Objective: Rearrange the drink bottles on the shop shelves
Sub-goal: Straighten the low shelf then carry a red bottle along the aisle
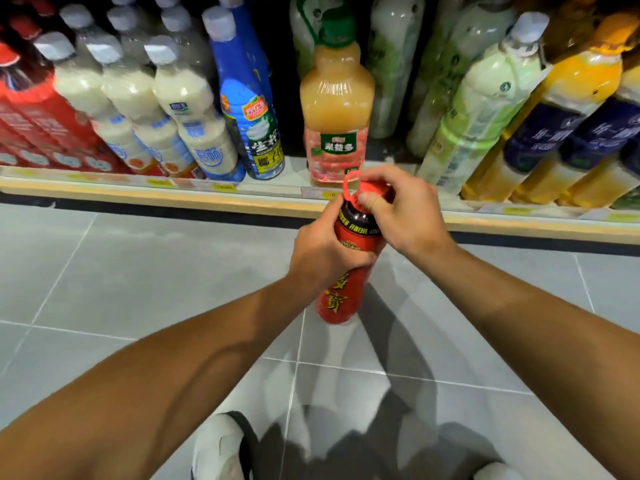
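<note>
Head view: looking down at a low shop shelf, both bare forearms reaching forward.
Floor: grey square-tiled floor (104,271), a white shoe (218,448) at the bottom edge.
Shelf: pale wood-edged bottom shelf (173,197) with yellow price tags along its lip.
Shelf stock: red-labelled bottles far left; milky white plastic bottles with grey caps (194,109); blue-wrapped bottle (249,109); peach juice bottle with green cap (334,109) at centre; pale green bottles (485,98); orange-yellow bottles with dark blue labels (571,126) far right.
Held item: red-labelled dark drink bottle (346,271), upright above the floor, just in front of the shelf lip.
Left hand (322,254): fingers wrapped round the bottle's upper body.
Right hand (401,209): fingers pinching the red cap; a red plastic ring loop (351,183) stands up beside it.
</note>
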Available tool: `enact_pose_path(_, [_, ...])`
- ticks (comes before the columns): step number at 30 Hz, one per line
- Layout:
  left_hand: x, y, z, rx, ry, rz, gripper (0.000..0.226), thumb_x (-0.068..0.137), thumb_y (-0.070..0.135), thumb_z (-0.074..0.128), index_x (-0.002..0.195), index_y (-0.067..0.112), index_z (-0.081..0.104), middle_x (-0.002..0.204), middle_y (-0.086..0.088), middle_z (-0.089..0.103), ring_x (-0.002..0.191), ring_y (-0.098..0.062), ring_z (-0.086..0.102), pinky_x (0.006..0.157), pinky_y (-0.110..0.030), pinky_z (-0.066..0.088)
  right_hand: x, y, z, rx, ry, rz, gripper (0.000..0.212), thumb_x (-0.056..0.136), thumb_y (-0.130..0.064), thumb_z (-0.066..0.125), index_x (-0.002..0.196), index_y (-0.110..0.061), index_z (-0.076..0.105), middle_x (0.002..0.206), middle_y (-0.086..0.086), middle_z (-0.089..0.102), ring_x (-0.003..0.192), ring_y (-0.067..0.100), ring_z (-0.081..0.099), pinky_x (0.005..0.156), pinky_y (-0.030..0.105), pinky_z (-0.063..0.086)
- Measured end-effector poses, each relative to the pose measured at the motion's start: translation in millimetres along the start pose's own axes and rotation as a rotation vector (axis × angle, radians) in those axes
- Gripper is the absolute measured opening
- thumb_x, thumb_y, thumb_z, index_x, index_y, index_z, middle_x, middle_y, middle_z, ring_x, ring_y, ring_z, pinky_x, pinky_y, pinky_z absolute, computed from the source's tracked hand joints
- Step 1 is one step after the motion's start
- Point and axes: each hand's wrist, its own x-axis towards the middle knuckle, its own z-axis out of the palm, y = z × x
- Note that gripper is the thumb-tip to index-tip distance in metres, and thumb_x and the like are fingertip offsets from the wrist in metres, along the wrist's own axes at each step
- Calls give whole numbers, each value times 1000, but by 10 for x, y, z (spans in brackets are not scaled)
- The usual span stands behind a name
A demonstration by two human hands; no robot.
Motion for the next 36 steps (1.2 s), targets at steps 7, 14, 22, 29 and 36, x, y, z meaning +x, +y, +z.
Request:
enact_pose_path(7, [71,-93,203,80,130,32,98,65,40,88,147,32,36,117,6,69,100,-18,67,86,-36,54,-10,261,136,-48,-12,-14,57,79,-39,71,133,-33,54,139,0,46,130,15,42,112,32,35])
enact_pose_path(14, [-85,-519,344,175,-183,-85,112,76,34,85,158,31,9,155,5,40,137,-16,42,110,-39,41,167,635,229,55,140,240,99,58,-40,83,141,-28,29,129,-1,52,114,16,56,101,39,48])
enact_pose_path(22, [-283,-1092,922,204,-126,-236,126,67,54,85,150,46,-9,159,0,24,141,-29,37,105,-52,48,492,920,358,60,251,324,101,68,-42,79,151,-28,23,141,-2,44,122,16,50,104,33,42])
enact_pose_path(29, [-155,-1268,1014,141,-6,-229,122,62,51,90,152,45,7,155,0,31,137,-24,40,102,-47,51,226,1037,539,-38,282,194,115,68,-34,84,157,-29,11,161,5,11,140,9,27,106,39,47])
enact_pose_path(36, [-124,-1290,935,56,-38,-300,121,58,46,93,153,40,19,142,3,48,122,-14,52,95,-37,56,229,1018,654,-80,307,197,88,70,-40,78,146,-41,33,160,3,13,133,21,43,100,42,51])
